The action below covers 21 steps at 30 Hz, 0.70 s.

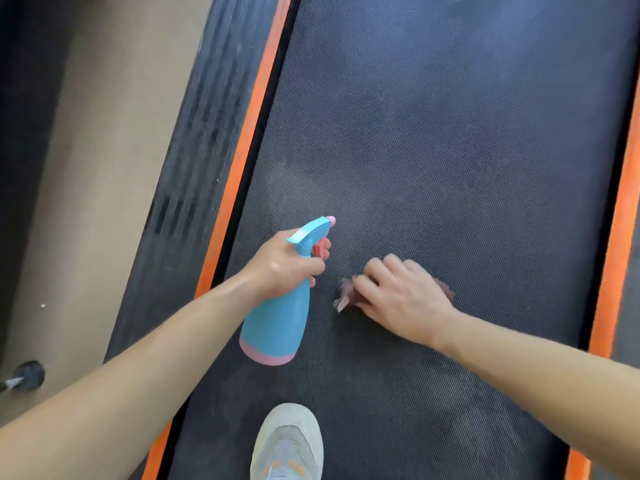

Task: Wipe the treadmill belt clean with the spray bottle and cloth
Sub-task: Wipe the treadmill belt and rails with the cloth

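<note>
We find the left hand [287,265] wrapped round the neck of the blue spray bottle [277,320], one finger across the pink trigger [321,249]. The bottle tilts over the treadmill belt [450,133] near its left edge. We cannot tell whether its base touches the belt. The right hand [401,299] lies on the belt just beside the bottle, toward the middle, with fingers curled over a dark cloth [346,296] and pressing it down. The cloth is blurred and mostly hidden beneath the hand. A pale hazy patch [294,181] marks the belt ahead of the bottle. Orange strips [249,126] border both long edges. A grey shoe [287,445] stands on the belt, nearer the person than both hands.
</note>
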{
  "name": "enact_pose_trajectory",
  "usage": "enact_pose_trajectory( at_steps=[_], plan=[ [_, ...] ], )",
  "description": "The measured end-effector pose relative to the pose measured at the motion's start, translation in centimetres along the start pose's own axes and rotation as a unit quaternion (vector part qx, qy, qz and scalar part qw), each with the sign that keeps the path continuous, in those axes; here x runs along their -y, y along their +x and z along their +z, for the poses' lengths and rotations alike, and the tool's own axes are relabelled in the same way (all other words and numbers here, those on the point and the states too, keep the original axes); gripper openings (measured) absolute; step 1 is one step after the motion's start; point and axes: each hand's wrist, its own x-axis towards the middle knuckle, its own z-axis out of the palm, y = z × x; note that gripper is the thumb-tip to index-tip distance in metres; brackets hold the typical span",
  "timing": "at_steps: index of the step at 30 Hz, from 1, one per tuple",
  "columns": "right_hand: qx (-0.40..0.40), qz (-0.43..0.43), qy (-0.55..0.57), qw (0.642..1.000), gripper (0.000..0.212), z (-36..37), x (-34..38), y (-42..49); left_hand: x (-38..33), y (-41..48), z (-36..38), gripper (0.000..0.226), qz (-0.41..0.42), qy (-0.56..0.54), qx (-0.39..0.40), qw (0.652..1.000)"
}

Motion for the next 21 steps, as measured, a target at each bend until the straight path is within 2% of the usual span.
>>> enact_pose_trajectory(
  at_steps=[4,6,9,12,14,16,19,21],
  plan=[
    [-0.075,0.189,-0.031,0.979,0.032,-0.5,-6.0,6.8,-0.1,0.4,0.0,0.05,0.005,-0.015,0.015,1.0],
    [-0.074,0.233,-0.042,0.969,0.032,-0.9,-7.4,8.7,0.0,0.6,-0.5,0.05,0.0,-0.005,0.007,1.0],
    [-0.07,0.205,-0.049,0.975,0.028,-0.5,-4.4,6.9,0.3,0.6,-1.4,0.045,-0.003,0.006,-0.003,1.0],
    [-0.035,0.065,0.0,0.997,0.026,0.1,1.1,2.1,0.3,0.4,-2.0,0.044,-0.005,0.013,-0.008,1.0],
    [-0.015,0.002,0.013,1.0,0.027,0.6,1.9,1.0,0.4,0.0,-2.0,0.042,-0.014,0.006,-0.011,1.0],
    [-0.016,0.026,0.009,1.0,0.028,0.5,0.4,2.7,0.7,0.0,-1.7,0.043,-0.021,-0.004,-0.008,1.0],
    [-0.06,0.156,-0.003,0.986,0.031,0.0,-3.4,7.6,1.1,-0.4,-1.3,0.048,-0.031,-0.005,-0.004,0.999],
    [-0.073,0.205,-0.015,0.976,0.033,-0.5,-5.8,10.1,1.5,-0.6,-1.4,0.047,-0.035,-0.005,-0.008,0.999]
  ],
)
